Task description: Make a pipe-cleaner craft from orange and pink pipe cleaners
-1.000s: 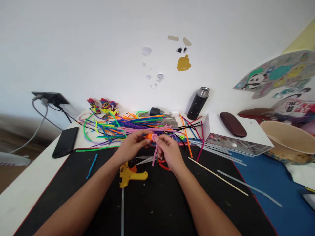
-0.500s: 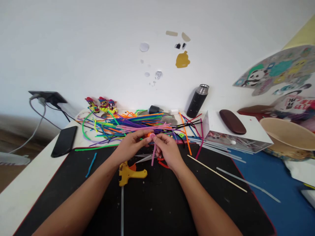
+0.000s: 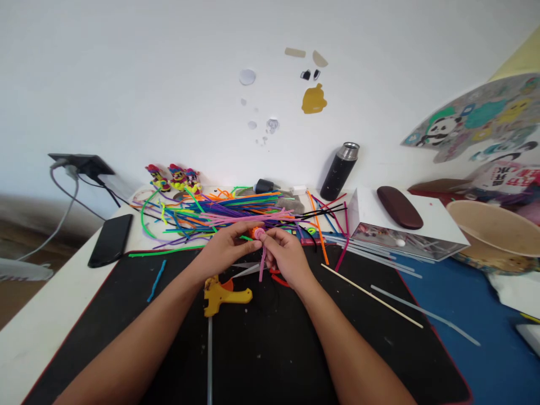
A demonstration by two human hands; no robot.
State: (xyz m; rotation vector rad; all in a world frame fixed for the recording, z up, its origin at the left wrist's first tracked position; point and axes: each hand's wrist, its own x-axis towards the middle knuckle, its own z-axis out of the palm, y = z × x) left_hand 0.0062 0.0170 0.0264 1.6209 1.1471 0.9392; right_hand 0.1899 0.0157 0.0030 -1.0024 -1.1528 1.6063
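Both hands meet over the back part of the black mat (image 3: 270, 349). My left hand (image 3: 230, 247) pinches a small orange piece (image 3: 253, 230) that looks like coiled pipe cleaner. A pink pipe cleaner (image 3: 262, 264) is curled at its top against the orange piece, and its loose end hangs down; my right hand (image 3: 284, 253) grips it between thumb and fingers. Under the hands lie scissors (image 3: 247, 270), partly hidden, and a red pipe cleaner piece (image 3: 279, 279). A yellow glue gun (image 3: 228, 297) with a long glue stick (image 3: 210, 360) rests below my left hand.
Behind the hands spreads a heap of coloured pipe cleaners (image 3: 236, 208). A black thermos (image 3: 340, 171), a white box (image 3: 439, 225) with a glasses case (image 3: 399, 207), glue sticks (image 3: 379, 253) and a wooden stick (image 3: 371, 295) are right. A phone (image 3: 110, 241) and small figures (image 3: 177, 179) are left.
The hands stay almost in place, with the fingers shifting slightly around the pink pipe cleaner and orange piece. Its hanging end has moved very little. The camera view has shifted slightly.
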